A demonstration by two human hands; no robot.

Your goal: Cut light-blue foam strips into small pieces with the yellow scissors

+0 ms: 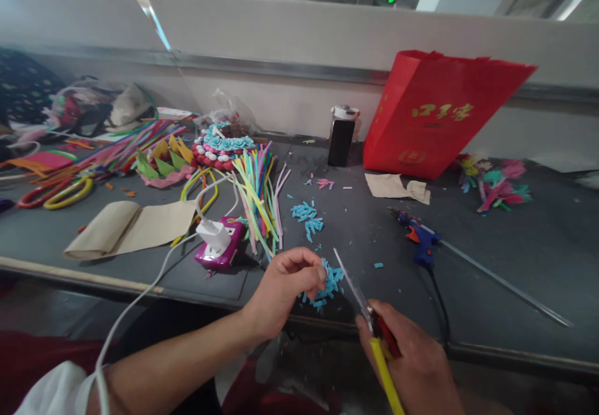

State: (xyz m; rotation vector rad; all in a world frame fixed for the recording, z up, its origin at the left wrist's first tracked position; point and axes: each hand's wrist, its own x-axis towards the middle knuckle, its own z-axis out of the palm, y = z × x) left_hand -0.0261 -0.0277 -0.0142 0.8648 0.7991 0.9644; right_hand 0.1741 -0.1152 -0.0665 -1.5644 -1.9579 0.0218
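Observation:
In the head view my right hand (414, 349) grips a pair of scissors (355, 290) with red and yellow handles, the blades pointing up and to the left. My left hand (287, 281) is closed, thumb and fingers pinched together; what lies between them, if anything, I cannot make out. Right by its fingertips, at the table's front edge, is a loose pile of short blue cut pieces (333, 283). Farther back sits a second heap of blue pieces (306, 216), with a few pink pieces (324, 183) behind it.
A bundle of coloured strips (255, 190) lies left of the pieces, beside a purple power socket (219, 249) with a white cable. To the right rest a blue glue gun (423, 240) and a red bag (435, 122). A bottle (344, 134) stands behind.

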